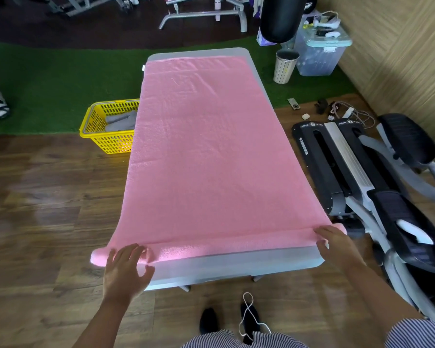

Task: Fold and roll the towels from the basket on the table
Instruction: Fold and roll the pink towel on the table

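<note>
We see the pink towel [206, 151] spread along the tabletop [236, 262], its near edge rolled; our left hand [126, 267] rests on the roll's left end, fingers spread; our right hand [337, 244] presses the right end, fingers together; the yellow basket [106, 136] stands on the floor beside the tabletop's left edge.

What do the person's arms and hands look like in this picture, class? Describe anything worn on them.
Both forearms are bare down to the left hand and right hand. No gloves, rings, watch or bracelets show. A striped sleeve, narrow dark and white lines, shows on the right arm; no sleeve shows on the left.
</note>
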A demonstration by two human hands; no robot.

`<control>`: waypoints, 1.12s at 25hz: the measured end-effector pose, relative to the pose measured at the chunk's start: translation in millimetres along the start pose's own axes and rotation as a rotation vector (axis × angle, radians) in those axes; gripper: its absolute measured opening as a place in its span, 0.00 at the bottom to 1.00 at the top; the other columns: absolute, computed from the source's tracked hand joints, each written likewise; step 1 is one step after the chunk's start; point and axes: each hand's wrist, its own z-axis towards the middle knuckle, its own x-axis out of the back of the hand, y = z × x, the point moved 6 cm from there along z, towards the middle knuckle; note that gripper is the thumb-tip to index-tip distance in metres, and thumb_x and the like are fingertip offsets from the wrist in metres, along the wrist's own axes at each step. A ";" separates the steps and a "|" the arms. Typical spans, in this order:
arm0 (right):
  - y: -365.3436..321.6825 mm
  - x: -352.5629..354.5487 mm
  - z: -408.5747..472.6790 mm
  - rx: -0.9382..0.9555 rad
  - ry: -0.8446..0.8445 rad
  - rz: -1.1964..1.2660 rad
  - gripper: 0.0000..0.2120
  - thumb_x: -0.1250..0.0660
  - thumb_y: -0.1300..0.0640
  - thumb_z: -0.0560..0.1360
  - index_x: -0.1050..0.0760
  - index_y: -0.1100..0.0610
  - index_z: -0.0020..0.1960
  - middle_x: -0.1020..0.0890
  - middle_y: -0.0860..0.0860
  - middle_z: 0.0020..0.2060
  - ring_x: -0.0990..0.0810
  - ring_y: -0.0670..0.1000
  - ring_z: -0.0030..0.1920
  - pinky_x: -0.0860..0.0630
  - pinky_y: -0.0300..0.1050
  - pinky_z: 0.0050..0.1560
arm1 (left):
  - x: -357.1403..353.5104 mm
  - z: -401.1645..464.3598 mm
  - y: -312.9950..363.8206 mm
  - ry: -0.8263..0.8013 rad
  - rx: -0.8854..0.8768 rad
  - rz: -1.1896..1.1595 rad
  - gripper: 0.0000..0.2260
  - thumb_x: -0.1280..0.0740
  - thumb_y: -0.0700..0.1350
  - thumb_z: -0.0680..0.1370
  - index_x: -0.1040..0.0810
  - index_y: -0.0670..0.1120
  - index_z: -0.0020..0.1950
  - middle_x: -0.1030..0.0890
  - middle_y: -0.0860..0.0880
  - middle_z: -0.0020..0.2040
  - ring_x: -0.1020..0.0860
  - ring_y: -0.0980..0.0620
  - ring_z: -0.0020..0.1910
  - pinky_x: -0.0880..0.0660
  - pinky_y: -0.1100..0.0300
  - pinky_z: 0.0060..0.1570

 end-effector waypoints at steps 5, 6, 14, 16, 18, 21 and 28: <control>-9.3 1.4 5.5 0.036 -0.077 -0.077 0.17 0.34 0.68 0.70 0.24 0.64 0.59 0.22 0.58 0.57 0.26 0.60 0.59 0.32 0.51 0.63 | 3.6 3.3 -2.9 -0.013 0.014 0.018 0.13 0.39 0.43 0.70 0.17 0.44 0.48 0.16 0.47 0.46 0.17 0.45 0.44 0.27 0.41 0.55; -8.4 3.9 4.2 0.030 -0.051 -0.095 0.15 0.33 0.67 0.70 0.22 0.64 0.56 0.19 0.58 0.54 0.24 0.61 0.56 0.29 0.53 0.61 | 5.7 3.3 -3.7 0.009 0.011 0.033 0.15 0.41 0.46 0.71 0.16 0.45 0.46 0.16 0.49 0.43 0.17 0.46 0.42 0.28 0.42 0.54; -19.3 13.9 14.7 0.120 0.055 -0.139 0.11 0.33 0.69 0.67 0.21 0.64 0.49 0.20 0.57 0.47 0.22 0.60 0.48 0.23 0.55 0.49 | 20.2 15.3 -5.1 0.131 0.028 0.075 0.14 0.42 0.45 0.72 0.18 0.44 0.47 0.17 0.46 0.47 0.19 0.44 0.45 0.29 0.43 0.50; -20.2 10.4 18.9 0.091 0.020 -0.119 0.10 0.36 0.71 0.70 0.21 0.65 0.48 0.20 0.58 0.47 0.21 0.61 0.48 0.24 0.54 0.49 | 15.6 20.2 -5.5 0.119 0.023 0.010 0.14 0.42 0.44 0.74 0.17 0.43 0.45 0.16 0.45 0.44 0.18 0.43 0.43 0.24 0.44 0.46; -21.6 7.2 17.7 0.085 -0.008 -0.106 0.12 0.38 0.70 0.73 0.21 0.66 0.54 0.20 0.57 0.52 0.22 0.60 0.54 0.28 0.50 0.57 | 10.9 22.6 -3.7 0.084 -0.004 -0.013 0.13 0.41 0.44 0.71 0.17 0.41 0.44 0.17 0.45 0.42 0.18 0.43 0.40 0.22 0.45 0.44; -25.6 8.3 13.3 0.086 -0.070 -0.088 0.19 0.37 0.70 0.72 0.27 0.64 0.62 0.25 0.56 0.60 0.28 0.55 0.62 0.35 0.42 0.64 | 10.4 24.2 0.8 -0.031 0.000 0.000 0.13 0.29 0.40 0.62 0.19 0.41 0.45 0.17 0.44 0.43 0.19 0.42 0.39 0.22 0.45 0.43; -19.9 4.1 9.8 0.048 -0.108 -0.228 0.12 0.38 0.61 0.70 0.20 0.61 0.49 0.18 0.56 0.46 0.21 0.59 0.47 0.26 0.52 0.51 | 13.8 17.1 -0.6 -0.121 0.034 0.062 0.17 0.44 0.51 0.68 0.18 0.46 0.42 0.17 0.53 0.37 0.19 0.49 0.36 0.27 0.44 0.46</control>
